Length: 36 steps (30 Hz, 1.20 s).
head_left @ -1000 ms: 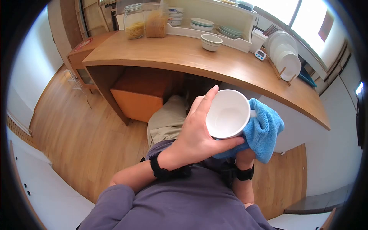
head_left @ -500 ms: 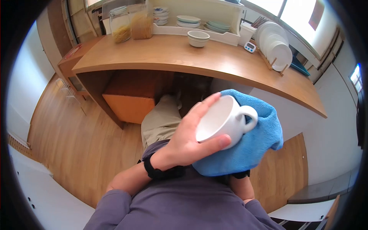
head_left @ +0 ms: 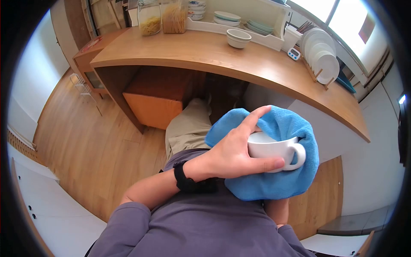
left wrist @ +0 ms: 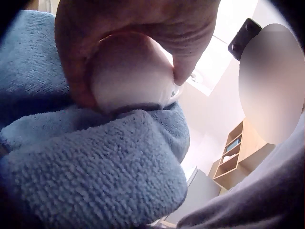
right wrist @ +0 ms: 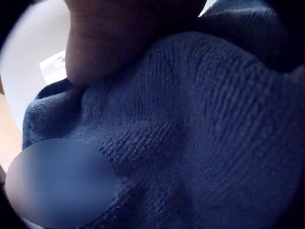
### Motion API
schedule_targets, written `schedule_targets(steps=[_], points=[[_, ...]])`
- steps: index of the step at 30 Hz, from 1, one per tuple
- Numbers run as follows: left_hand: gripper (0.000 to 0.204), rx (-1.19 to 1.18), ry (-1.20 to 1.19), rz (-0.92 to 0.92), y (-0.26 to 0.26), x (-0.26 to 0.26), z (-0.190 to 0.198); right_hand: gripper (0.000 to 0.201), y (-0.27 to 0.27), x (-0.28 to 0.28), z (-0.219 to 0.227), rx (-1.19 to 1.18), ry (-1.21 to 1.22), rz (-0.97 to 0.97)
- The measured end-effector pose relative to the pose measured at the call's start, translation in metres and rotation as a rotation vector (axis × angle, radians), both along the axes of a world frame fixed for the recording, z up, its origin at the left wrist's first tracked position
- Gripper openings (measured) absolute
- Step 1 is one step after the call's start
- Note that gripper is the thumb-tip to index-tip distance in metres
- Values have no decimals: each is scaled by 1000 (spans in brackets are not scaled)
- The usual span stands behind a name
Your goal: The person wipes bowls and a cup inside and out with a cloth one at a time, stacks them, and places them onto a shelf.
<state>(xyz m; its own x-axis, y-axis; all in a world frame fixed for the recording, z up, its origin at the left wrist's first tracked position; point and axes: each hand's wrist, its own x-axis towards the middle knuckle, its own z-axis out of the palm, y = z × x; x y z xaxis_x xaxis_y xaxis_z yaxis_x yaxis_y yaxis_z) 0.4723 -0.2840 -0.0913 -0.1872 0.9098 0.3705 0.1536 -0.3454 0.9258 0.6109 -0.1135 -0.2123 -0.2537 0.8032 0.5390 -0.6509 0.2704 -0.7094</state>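
Observation:
A white cup (head_left: pixel 272 150) with its handle toward the right is gripped by the left hand (head_left: pixel 231 154), thumb on the near side and fingers round the far side. Around and beneath the cup spreads a blue cloth (head_left: pixel 274 186). The right hand is hidden under the cloth in the head view; only its forearm shows below. In the left wrist view the left hand (left wrist: pixel 138 24) curves over the cup (left wrist: pixel 131 74), whose base meets the cloth (left wrist: pixel 105 171). The right wrist view shows part of the right hand (right wrist: pixel 114 38) against the cloth (right wrist: pixel 190 119).
Beyond the hands stands a wooden counter (head_left: pixel 197 49) with stacked bowls (head_left: pixel 238 38), pasta jars (head_left: pixel 150 21), a small timer (head_left: pixel 293 53) and a rack of white plates (head_left: pixel 325 66). An orange box (head_left: pixel 152 109) sits under the counter.
The cup has turned from facing the camera to more upright, its handle now pointing right. The cloth has spread out around and under it, covering the right hand.

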Motion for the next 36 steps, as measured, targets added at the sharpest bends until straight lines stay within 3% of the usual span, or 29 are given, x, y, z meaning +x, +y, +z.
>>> schedule_targets(steps=[2,3,6,8,9,11,13,14,15,16,17,18,19,20,21,22,24,26,28,30,34,36], points=[[103,-76,-7,-55,-3,-5,6,55,7,0,-5,-62,48,14],[103,-81,-7,-61,-3,-6,5,54,24,-20,2,-95,73,19],[104,-27,-20,-40,1,-13,2,53,39,-5,-10,-187,151,39],[97,-22,-51,-11,3,-23,3,52,40,-5,-9,-246,207,51],[88,-47,90,102,2,-30,8,52,45,-3,-2,-248,210,45],[87,-47,175,268,6,-54,13,45,45,-4,60,504,-462,-662],[93,-35,264,408,15,-89,22,40,64,-5,102,780,-565,-654],[95,-3,313,473,22,-111,24,33,89,-6,117,1192,-795,-845],[97,24,482,618,31,-136,26,28,108,-13,129,1115,-802,-739],[100,54,655,761,39,-163,27,27,124,-23,159,1112,-1011,-588],[102,67,681,816,48,-189,26,27,189,-29,149,1401,-978,-717],[103,79,707,872,56,-213,27,30,199,-50,174,934,-856,-539],[104,69,724,902,60,-232,29,31,264,-57,194,1182,-929,-577],[104,57,742,928,64,-249,31,33,182,-59,237,712,-1050,-499],[105,48,693,929,70,-267,29,34,235,-72,252,557,-1216,-545],[106,27,744,998,74,-280,28,40,294,-81,251,672,-1024,-482],[108,-20,717,1034,74,-281,29,49,270,-95,251,650,-1138,-501],[108,-30,762,1067,78,-291,22,57,237,-105,228,664,-1470,-472],[109,-39,804,1110,82,-295,19,55,250,-103,176,854,-1446,-441],[110,-67,794,1184,84,-294,15,52,240,-92,145,803,-1395,-442],[110,-95,795,1155,84,-298,8,44,215,-78,137,700,-1373,-541],[111,-158,810,1141,82,-295,11,39,223,-72,133,855,-1232,-607]])
